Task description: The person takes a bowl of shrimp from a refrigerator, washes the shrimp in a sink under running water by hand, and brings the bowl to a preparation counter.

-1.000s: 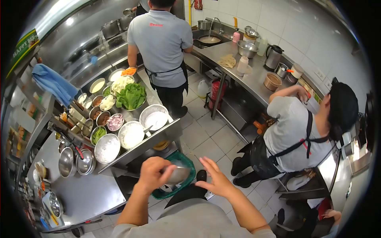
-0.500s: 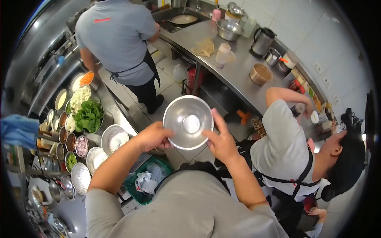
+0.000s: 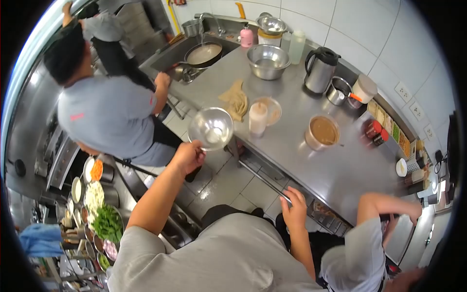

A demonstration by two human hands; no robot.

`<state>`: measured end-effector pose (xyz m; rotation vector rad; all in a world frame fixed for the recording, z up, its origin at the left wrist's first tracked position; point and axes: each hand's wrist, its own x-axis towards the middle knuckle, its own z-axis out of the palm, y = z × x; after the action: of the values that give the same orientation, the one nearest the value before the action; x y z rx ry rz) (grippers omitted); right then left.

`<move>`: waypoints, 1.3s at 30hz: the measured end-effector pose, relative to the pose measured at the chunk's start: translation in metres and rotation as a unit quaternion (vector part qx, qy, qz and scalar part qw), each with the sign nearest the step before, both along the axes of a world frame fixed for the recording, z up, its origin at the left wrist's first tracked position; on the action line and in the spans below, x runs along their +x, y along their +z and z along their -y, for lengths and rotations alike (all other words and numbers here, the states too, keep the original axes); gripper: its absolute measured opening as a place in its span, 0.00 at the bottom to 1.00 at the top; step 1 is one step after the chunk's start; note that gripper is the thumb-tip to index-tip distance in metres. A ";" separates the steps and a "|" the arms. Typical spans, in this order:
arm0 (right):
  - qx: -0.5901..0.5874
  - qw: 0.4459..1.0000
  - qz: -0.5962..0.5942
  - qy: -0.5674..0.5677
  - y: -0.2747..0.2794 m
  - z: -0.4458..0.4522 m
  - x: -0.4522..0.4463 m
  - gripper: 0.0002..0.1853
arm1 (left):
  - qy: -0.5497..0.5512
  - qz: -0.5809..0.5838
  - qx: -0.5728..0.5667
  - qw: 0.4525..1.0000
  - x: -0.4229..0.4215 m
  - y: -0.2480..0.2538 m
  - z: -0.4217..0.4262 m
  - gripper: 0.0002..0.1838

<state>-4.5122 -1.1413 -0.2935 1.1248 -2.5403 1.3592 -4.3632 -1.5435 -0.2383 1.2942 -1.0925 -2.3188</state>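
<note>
A small stainless steel bowl point(image 3: 212, 127) is held out in front of me, tilted so that its hollow faces my view. My left hand point(image 3: 189, 158) pinches its near rim, thumb on top. The bowl hangs over the floor, just left of the steel counter's corner. Lower down, my right hand point(image 3: 295, 209) is empty, its fingers apart, beside the counter's front edge. Closest to the bowl on the counter are a beige cloth point(image 3: 235, 101) and a squeeze bottle point(image 3: 258, 118) with whitish contents.
On the steel counter point(image 3: 292, 104) stand a large metal bowl point(image 3: 268, 62), a thermos jug point(image 3: 322, 70) and a tub of brown sauce point(image 3: 323, 132). A pan point(image 3: 204, 54) sits in the sink. One co-worker point(image 3: 107, 117) stands at left, another point(image 3: 355, 253) at lower right. Ingredient containers line the left.
My right hand has let go of the bowl and dropped to the right. My left hand has carried the bowl left, toward the counter's corner. The view has turned toward the counter and sink.
</note>
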 end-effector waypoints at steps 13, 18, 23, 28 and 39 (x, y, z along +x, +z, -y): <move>0.123 0.931 -0.075 -0.335 -0.047 0.133 -0.089 0.21 | 0.022 0.057 -0.031 0.998 -0.290 -0.017 0.493 0.07; 0.225 0.877 -0.145 -0.399 -0.072 0.148 -0.101 0.18 | 0.079 0.109 -0.226 0.965 -0.403 -0.037 0.669 0.07; 0.248 0.873 -0.085 -0.411 -0.061 0.163 -0.105 0.18 | 0.055 0.074 -0.204 0.975 -0.482 -0.012 0.719 0.09; 0.266 0.863 -0.085 -0.421 -0.068 0.161 -0.105 0.24 | 0.030 0.064 -0.229 0.971 -0.503 -0.012 0.753 0.12; 0.281 0.856 -0.079 -0.427 -0.057 0.166 -0.107 0.29 | -0.144 0.288 -0.622 0.714 -0.520 -0.050 0.772 0.12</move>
<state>-4.6193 -1.3068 -0.3503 0.0067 -2.7814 0.3018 -4.8834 -2.3156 -0.2887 1.1826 -2.4984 -0.6531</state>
